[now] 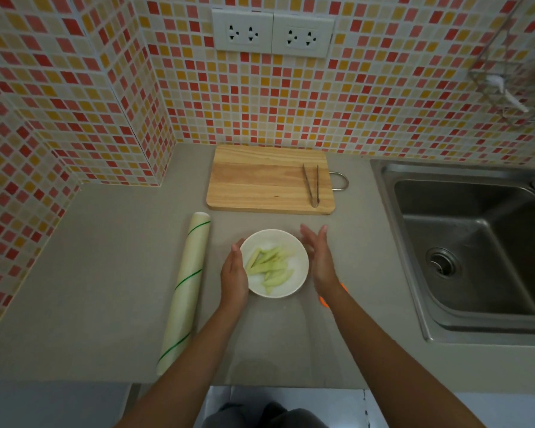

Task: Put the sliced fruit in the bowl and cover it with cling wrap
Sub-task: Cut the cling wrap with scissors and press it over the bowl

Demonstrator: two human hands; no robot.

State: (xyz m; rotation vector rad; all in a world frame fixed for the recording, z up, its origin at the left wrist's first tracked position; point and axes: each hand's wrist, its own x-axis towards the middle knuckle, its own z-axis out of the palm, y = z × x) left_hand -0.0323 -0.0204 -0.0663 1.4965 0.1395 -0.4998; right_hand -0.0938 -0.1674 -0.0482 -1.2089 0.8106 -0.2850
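Two flat-fingered hands, left hand (233,274) and right hand (320,259), flank the bowl (294,284), holding nothing.

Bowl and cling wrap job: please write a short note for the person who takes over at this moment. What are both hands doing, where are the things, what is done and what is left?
Left hand: open, resting against the left rim of the bowl.
Right hand: open, fingers straight, beside the bowl's right side; contact is unclear.
Fruit slices: in the bowl, so that step looks done.
Cling wrap roll: on the counter, left of the bowl. Whether wrap already covers the bowl cannot be told.
Tongs: on the cutting board behind the bowl.
Left: check the cover and press it down.
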